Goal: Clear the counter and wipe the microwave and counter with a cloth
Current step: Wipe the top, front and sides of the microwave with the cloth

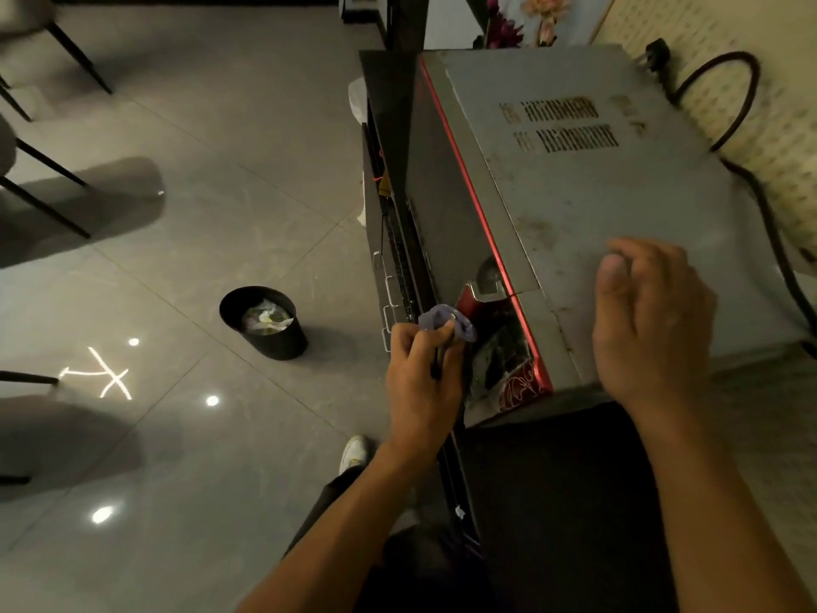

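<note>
A: Left hand (420,373)?
B: Fingers curled tight round the cloth (444,320), pressed to the microwave (574,183) front corner.
A: Right hand (650,320)?
B: Fingers loosely bent, holding nothing, resting on its top; the microwave sits on the counter (552,471).

Black round bin (283,342) on grey glossy tile floor (221,170), upright, open top. Crumpled trash (266,319) inside bin, pale and greenish. Bright light spots (212,400) on tiles near bin, lower left of it. Dark chair legs (48,170) well left of bin, shadows beneath. White bag (357,97) far above-right of bin. Pink and purple flowers (544,11) far upper right of bin. Pale patterned wall (729,59) farthest right.
</note>
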Action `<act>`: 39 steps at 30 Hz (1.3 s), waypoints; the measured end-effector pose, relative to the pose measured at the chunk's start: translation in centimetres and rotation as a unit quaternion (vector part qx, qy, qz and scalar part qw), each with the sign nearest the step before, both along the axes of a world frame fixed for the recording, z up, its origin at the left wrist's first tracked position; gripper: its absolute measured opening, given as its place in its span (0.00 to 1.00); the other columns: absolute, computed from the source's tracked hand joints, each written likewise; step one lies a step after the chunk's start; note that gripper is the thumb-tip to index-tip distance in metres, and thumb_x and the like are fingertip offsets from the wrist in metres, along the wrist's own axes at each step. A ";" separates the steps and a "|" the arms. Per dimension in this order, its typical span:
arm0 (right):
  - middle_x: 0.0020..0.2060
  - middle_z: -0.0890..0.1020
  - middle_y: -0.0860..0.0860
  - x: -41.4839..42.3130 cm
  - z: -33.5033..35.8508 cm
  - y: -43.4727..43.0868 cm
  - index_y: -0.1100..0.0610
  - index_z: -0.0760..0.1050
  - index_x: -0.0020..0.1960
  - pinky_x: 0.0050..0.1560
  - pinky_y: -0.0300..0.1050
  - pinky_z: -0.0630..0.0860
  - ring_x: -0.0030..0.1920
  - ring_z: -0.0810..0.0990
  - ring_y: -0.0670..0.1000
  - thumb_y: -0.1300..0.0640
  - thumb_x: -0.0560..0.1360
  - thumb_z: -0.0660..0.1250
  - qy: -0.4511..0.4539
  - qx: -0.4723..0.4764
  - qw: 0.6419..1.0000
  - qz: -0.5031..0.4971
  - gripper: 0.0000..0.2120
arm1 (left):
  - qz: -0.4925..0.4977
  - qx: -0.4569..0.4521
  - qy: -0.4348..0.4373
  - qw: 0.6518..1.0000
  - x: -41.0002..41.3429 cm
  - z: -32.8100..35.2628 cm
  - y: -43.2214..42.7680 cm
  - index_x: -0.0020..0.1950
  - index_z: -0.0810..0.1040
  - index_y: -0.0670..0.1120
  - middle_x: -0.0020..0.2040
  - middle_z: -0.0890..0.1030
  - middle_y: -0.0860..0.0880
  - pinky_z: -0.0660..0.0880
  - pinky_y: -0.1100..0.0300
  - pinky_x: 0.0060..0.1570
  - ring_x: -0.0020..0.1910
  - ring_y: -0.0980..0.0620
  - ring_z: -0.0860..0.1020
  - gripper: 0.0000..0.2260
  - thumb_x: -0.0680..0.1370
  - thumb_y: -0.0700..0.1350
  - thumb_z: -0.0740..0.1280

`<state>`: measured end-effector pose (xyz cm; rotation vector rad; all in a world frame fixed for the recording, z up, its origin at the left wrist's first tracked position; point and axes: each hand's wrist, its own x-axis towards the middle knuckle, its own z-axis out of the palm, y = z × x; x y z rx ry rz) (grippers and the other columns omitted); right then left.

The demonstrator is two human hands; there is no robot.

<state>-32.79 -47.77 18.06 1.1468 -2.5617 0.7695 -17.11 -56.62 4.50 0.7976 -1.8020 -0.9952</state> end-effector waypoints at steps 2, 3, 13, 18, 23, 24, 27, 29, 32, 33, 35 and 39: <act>0.62 0.75 0.55 0.1 0.0 0.1 0.56 0.73 0.65 0.68 0.54 0.63 0.64 0.72 0.55 0.38 0.83 0.42 -0.002 -0.007 1.000 -0.003 0.30 | 0.028 -0.047 0.023 0.998 -0.8 1.7 0.1 0.56 0.72 0.49 0.51 0.70 0.49 0.71 0.76 0.49 0.48 0.64 0.69 0.08 0.81 0.50 0.65; 0.62 0.75 0.55 0.1 0.0 0.1 0.56 0.73 0.65 0.68 0.53 0.63 0.64 0.72 0.54 0.38 0.83 0.41 -0.002 -0.010 1.000 -0.004 0.30 | 0.041 -0.061 0.026 0.997 -1.2 2.2 -0.1 0.55 0.72 0.48 0.49 0.72 0.46 0.70 0.76 0.48 0.47 0.62 0.69 0.08 0.81 0.50 0.66; 0.67 0.70 0.59 0.2 -0.2 0.1 0.56 0.75 0.60 0.65 0.63 0.69 0.66 0.72 0.59 0.39 0.83 0.45 0.007 -0.042 0.999 -0.029 0.28 | -0.029 0.119 -0.095 0.988 0.7 -6.4 0.3 0.52 0.72 0.64 0.54 0.75 0.54 0.79 0.66 0.52 0.55 0.63 0.77 0.18 0.79 0.40 0.70; 0.69 0.68 0.59 0.1 -0.6 0.0 0.55 0.75 0.59 0.60 0.66 0.73 0.64 0.72 0.59 0.42 0.84 0.48 0.010 -0.054 0.997 -0.050 0.23 | -0.065 0.213 -0.089 0.971 1.2 -8.3 -0.6 0.53 0.75 0.63 0.55 0.81 0.55 0.79 0.63 0.52 0.54 0.59 0.81 0.11 0.81 0.45 0.69; 0.67 0.70 0.58 0.2 -1.0 0.2 0.55 0.75 0.59 0.61 0.65 0.72 0.63 0.72 0.58 0.44 0.84 0.49 0.012 -0.064 0.997 -0.048 0.21 | -0.130 0.264 -0.042 0.955 2.9 -6.8 -1.0 0.59 0.76 0.56 0.53 0.82 0.49 0.78 0.63 0.38 0.44 0.54 0.83 0.06 0.82 0.49 0.66; 0.66 0.70 0.58 0.1 -0.9 0.2 0.56 0.76 0.59 0.61 0.64 0.72 0.63 0.73 0.58 0.44 0.84 0.49 0.009 -0.064 0.997 -0.044 0.22 | -0.140 0.240 -0.022 0.960 3.0 -6.0 -0.9 0.62 0.75 0.56 0.55 0.80 0.47 0.79 0.61 0.39 0.46 0.51 0.83 0.08 0.82 0.51 0.66; 0.63 0.73 0.57 0.2 -0.7 0.1 0.57 0.76 0.58 0.61 0.57 0.71 0.61 0.74 0.57 0.45 0.84 0.51 0.006 -0.055 0.998 -0.038 0.21 | -0.148 0.101 0.027 0.984 3.0 -2.6 -0.8 0.64 0.76 0.51 0.60 0.78 0.49 0.80 0.58 0.52 0.55 0.51 0.80 0.11 0.82 0.48 0.65; 0.62 0.74 0.56 0.3 -0.5 0.1 0.57 0.76 0.58 0.60 0.52 0.69 0.60 0.75 0.56 0.45 0.84 0.53 -0.003 -0.043 0.998 -0.037 0.19 | -0.149 0.006 0.058 0.987 2.1 -0.1 -0.2 0.64 0.77 0.47 0.60 0.77 0.47 0.78 0.58 0.53 0.56 0.53 0.78 0.11 0.81 0.45 0.66; 0.60 0.75 0.55 0.3 -0.3 0.0 0.55 0.75 0.58 0.59 0.54 0.71 0.58 0.74 0.55 0.44 0.83 0.54 -0.010 -0.020 0.999 -0.040 0.18 | -0.163 -0.033 0.071 0.984 0.5 0.9 1.0 0.65 0.78 0.46 0.62 0.77 0.48 0.78 0.56 0.56 0.60 0.52 0.77 0.12 0.81 0.43 0.68; 0.60 0.75 0.55 0.3 -0.3 -0.1 0.55 0.75 0.58 0.59 0.55 0.71 0.58 0.74 0.55 0.44 0.82 0.55 -0.010 -0.016 0.999 -0.041 0.18 | -0.163 -0.009 0.067 0.984 0.4 0.2 1.3 0.65 0.78 0.46 0.63 0.76 0.49 0.79 0.55 0.57 0.61 0.53 0.77 0.12 0.82 0.43 0.68; 0.60 0.76 0.55 0.2 -0.2 -0.1 0.55 0.76 0.58 0.60 0.54 0.71 0.58 0.74 0.55 0.44 0.81 0.56 -0.011 -0.014 0.999 -0.043 0.18 | -0.157 0.067 0.027 0.985 0.9 -2.2 1.7 0.64 0.78 0.49 0.63 0.76 0.54 0.80 0.53 0.57 0.61 0.56 0.77 0.11 0.82 0.46 0.66; 0.60 0.75 0.54 0.3 -0.2 -0.1 0.55 0.76 0.59 0.60 0.55 0.71 0.59 0.74 0.55 0.45 0.79 0.59 -0.008 -0.006 0.999 -0.044 0.17 | -0.144 0.148 -0.079 0.975 2.1 -5.3 1.5 0.63 0.76 0.57 0.60 0.78 0.59 0.80 0.49 0.55 0.58 0.58 0.77 0.13 0.82 0.57 0.60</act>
